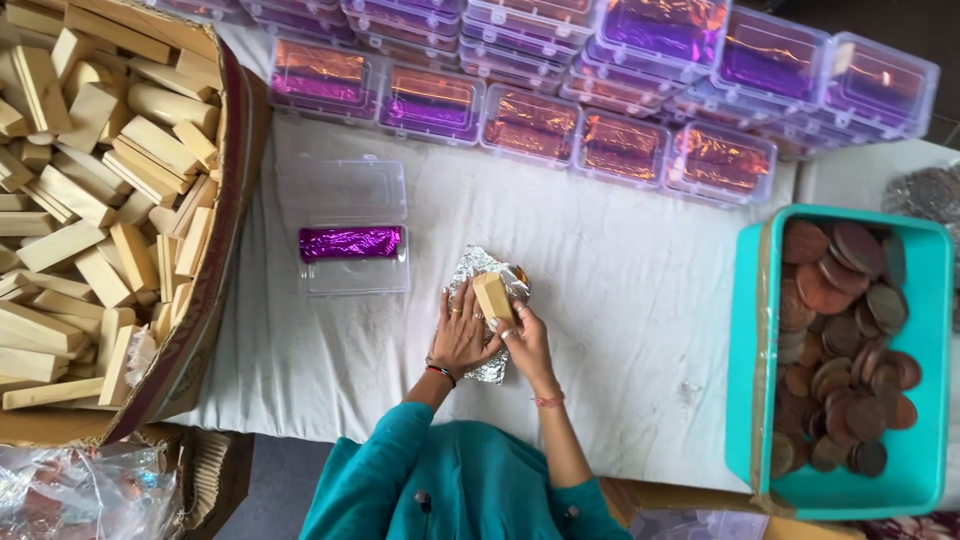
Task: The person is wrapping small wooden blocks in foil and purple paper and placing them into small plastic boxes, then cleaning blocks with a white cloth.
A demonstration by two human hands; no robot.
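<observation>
Our left hand (462, 335) lies flat with fingers spread, pressing down a crinkled sheet of silver foil (487, 290) on the white cloth (620, 320). Our right hand (527, 345) pinches the near end of a pale wooden block (493, 297), fingers narrowed around it, and holds it tilted over the middle of the foil.

The block looks light, stiff and smooth, and is probably best gripped across its long sides or by one end, as here. The foil seems thin and easily torn or creased, so it likely needs flat, gentle pressure, not a tug.

Just beyond the left hand sits an open clear plastic box (352, 228) with a purple-wrapped bar (350, 242) inside. Further left, a cardboard carton (215, 250) holds many bare wooden blocks. Far ahead of both hands run rows of closed clear boxes (530, 125) showing orange and purple wrapping. Well to the right, a teal bin (935, 380) holds brown round discs (845, 350).
</observation>
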